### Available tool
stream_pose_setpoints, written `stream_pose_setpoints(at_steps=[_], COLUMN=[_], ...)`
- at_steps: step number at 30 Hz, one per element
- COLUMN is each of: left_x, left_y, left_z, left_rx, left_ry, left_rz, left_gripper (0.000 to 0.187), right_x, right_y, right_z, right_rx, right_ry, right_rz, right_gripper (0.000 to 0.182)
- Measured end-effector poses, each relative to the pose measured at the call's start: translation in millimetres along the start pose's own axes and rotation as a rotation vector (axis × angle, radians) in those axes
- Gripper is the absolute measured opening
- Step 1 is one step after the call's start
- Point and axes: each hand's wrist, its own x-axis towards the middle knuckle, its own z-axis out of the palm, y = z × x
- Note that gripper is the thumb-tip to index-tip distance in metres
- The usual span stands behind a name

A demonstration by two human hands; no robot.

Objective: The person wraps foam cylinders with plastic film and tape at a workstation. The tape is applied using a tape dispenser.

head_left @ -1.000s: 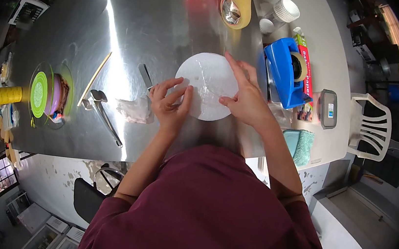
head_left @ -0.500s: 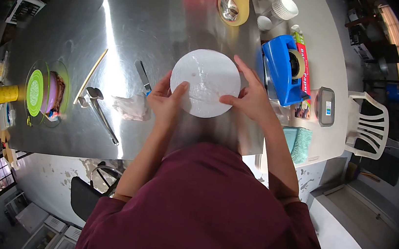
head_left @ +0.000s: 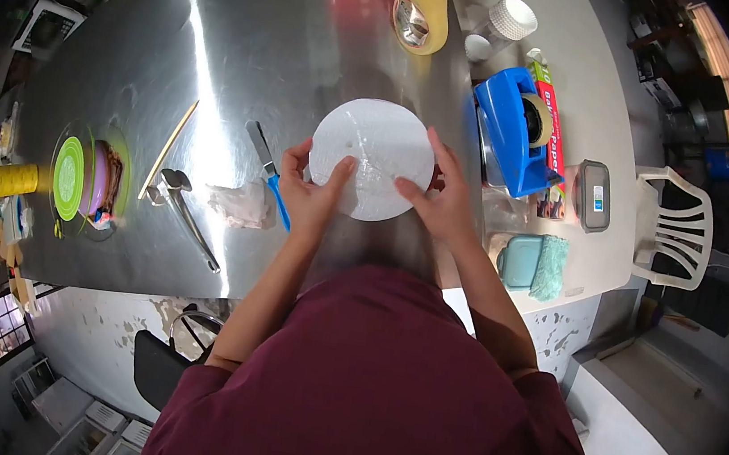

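Observation:
A white round board [head_left: 375,139] with shiny, glossy streaks on its face is held over the steel table. My left hand [head_left: 310,194] grips its lower left edge, thumb on top. On the other side my right hand [head_left: 446,203] pinches the right edge, thumb on the face and fingers along the rim. Left of my left hand lie a spatula [head_left: 273,179] with a blue handle and a crumpled piece of clear plastic [head_left: 241,205]. Further left are metal utensils [head_left: 190,217] with rounded ends and a thin wooden stick [head_left: 168,151].
On the right stand a blue tape dispenser [head_left: 505,140], a baking paper box [head_left: 556,150], a lidded container [head_left: 594,196] and a teal cloth [head_left: 549,268]. A yellow bottle [head_left: 433,20] is at the back. Green and purple round items [head_left: 70,178] sit far left.
My right hand's fingers have drawn in closer around the board's edge. My left hand sits slightly lower, and more of the spatula's blue handle shows.

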Motion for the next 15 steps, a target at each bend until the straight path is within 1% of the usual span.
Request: stream_pose_setpoints(at_steps=[3,6,9,12,15], left_x=[3.2,4.9,10.8,6.4,1.9], left_y=[-7.3,-5.4,-21.9,-24.2,-30.7], left_z=[-3.8,-3.7,-8.8,-9.1,-8.0], left_rx=[-0.021,-0.156,-0.236,-0.435,-0.394], left_ry=[-0.027,-0.017,-0.028,0.000,-0.013], left_rz=[-0.009,-0.076,-0.096,-0.161,-0.132], left_gripper=[0.052,0.046,0.036,0.027,0.030], right_x=[7.2,12.1,8.0,-0.8,2.3], right_y=[4.0,4.9,-2.7,-0.3,-6.5], right_z=[-12.6,-13.0,-10.1,3.6,10.8], right_rx=[0.122,0.158,-0.018,-0.193,-0.717], right_ry=[-0.070,-0.052,-0.027,0.069,0.085], right_rz=[0.279,0.232,0.250,0.090,-0.231], right_gripper=[0.061,0.052,0.047,0.044,0.047])
